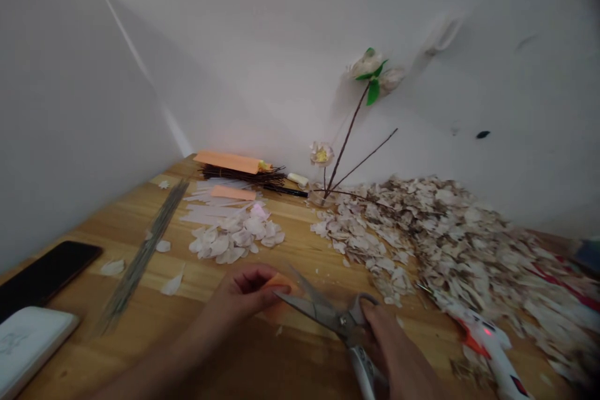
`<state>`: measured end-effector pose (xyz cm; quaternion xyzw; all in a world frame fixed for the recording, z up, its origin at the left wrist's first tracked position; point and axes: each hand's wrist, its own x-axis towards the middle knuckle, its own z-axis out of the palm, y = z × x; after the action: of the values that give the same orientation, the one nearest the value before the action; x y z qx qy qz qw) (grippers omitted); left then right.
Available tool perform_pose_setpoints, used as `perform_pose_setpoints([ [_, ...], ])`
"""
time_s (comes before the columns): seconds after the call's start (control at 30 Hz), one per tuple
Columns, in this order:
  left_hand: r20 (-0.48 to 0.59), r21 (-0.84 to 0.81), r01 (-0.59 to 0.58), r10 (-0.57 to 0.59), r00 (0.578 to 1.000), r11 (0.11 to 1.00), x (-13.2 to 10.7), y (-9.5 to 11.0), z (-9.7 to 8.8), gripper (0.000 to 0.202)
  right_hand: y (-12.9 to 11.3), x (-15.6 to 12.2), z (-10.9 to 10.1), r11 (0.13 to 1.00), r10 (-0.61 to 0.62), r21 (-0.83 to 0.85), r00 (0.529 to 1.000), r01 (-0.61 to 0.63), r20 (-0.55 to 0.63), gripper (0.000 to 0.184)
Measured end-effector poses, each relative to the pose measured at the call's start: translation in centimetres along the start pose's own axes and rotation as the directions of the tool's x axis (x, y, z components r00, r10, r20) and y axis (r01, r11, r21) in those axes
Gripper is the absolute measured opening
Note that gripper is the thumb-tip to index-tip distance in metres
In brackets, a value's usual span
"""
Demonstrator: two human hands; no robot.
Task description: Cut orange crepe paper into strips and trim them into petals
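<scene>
While scissors (323,314) are parting beside orange paper (274,314), fingers are hiding much of it

Where the bottom edge is cutting off both forearms, the left hand (246,292) is pinching the orange paper between thumb and curled fingers, leaving no visible gap at the tips. The paper is sitting low in the middle of the view, above the wooden table (225,362), and its outline is blurring. The right hand (387,337) is closing around the scissors' handles, the thumb at the upper loop; its other fingers are mostly disappearing behind the grip, so how far they are curling I cannot tell. The blades are standing apart, pointing toward the left hand. One blade tip is overlapping the left thumb in the view, and the other is smearing; whether either is touching the paper is unclear.

To the right, a glue gun (490,340) is showing a red light, its nozzle lying against a heap of dried petals (450,219). A red strip (562,281) is half vanishing among them. At the left edge, a dark phone (51,272) and a white box (35,344) are being cropped, the mark on the box staying illegible.
</scene>
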<state>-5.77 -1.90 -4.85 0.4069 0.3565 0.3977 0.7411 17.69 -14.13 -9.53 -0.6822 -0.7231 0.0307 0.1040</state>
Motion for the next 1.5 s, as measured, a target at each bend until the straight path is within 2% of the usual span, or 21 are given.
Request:
perform_pose_setpoints([
  [0.13, 0.016, 0.019, -0.026, 0.026, 1.000, 0.999, -0.1, 0.2, 0.1, 0.019, -1.3, 0.7, -1.2, 0.995, 0.089, -0.040, 0.993, -0.086, 0.072, 0.074],
  [0.27, 0.030, 0.017, -0.033, 0.033, 0.999, 0.999, -0.2, 0.2, 0.4, 0.020, -2.3, 1.3, -2.0, 0.997, 0.076, -0.029, 0.992, -0.074, 0.098, 0.073],
  [0.4, 0.042, 0.004, -0.004, 0.004, 0.999, 1.000, -0.2, 0.1, 0.4, 0.019, -2.5, 1.8, -2.0, 0.995, 0.099, 0.004, 0.984, -0.101, 0.151, 0.072],
  [0.57, 0.060, -0.035, 0.033, -0.031, 0.998, 0.999, -0.1, -0.1, 0.1, 0.020, -2.1, 1.7, -1.7, 0.989, 0.129, 0.059, 0.981, -0.139, 0.147, 0.080],
  [0.87, 0.067, -0.063, 0.058, -0.053, 0.996, 0.996, -0.1, 0.0, 0.2, 0.020, -2.0, 1.5, -1.5, 0.979, 0.113, 0.152, 0.981, -0.137, 0.154, 0.079],
  [1.0, 0.091, -0.067, 0.059, -0.053, 0.995, 0.996, 0.0, 0.0, 0.0, 0.018, -2.3, 1.6, -1.8, 0.961, 0.149, 0.192, 0.959, -0.197, 0.240, 0.082],
  [1.17, 0.128, -0.081, 0.046, -0.035, 0.991, 0.996, 0.5, -0.8, -0.6, 0.020, -3.1, 2.1, -2.9, 0.935, 0.235, 0.165, 0.897, -0.314, 0.375, 0.085],
  [1.3, 0.101, -0.073, 0.047, -0.039, 0.994, 0.996, 0.6, -0.9, -0.9, 0.021, -3.1, 2.0, -2.8, 0.933, 0.234, 0.177, 0.902, -0.313, 0.363, 0.085],
  [1.43, 0.113, -0.065, 0.043, -0.035, 0.993, 0.997, 0.7, -0.7, -0.8, 0.023, -3.0, 1.9, -2.5, 0.923, 0.266, 0.170, 0.891, -0.346, 0.367, 0.085],
  [1.5, 0.122, -0.051, 0.037, -0.031, 0.992, 0.998, 0.7, -0.7, -0.8, 0.024, -2.9, 1.9, -2.5, 0.923, 0.255, 0.188, 0.901, -0.335, 0.351, 0.083],
])
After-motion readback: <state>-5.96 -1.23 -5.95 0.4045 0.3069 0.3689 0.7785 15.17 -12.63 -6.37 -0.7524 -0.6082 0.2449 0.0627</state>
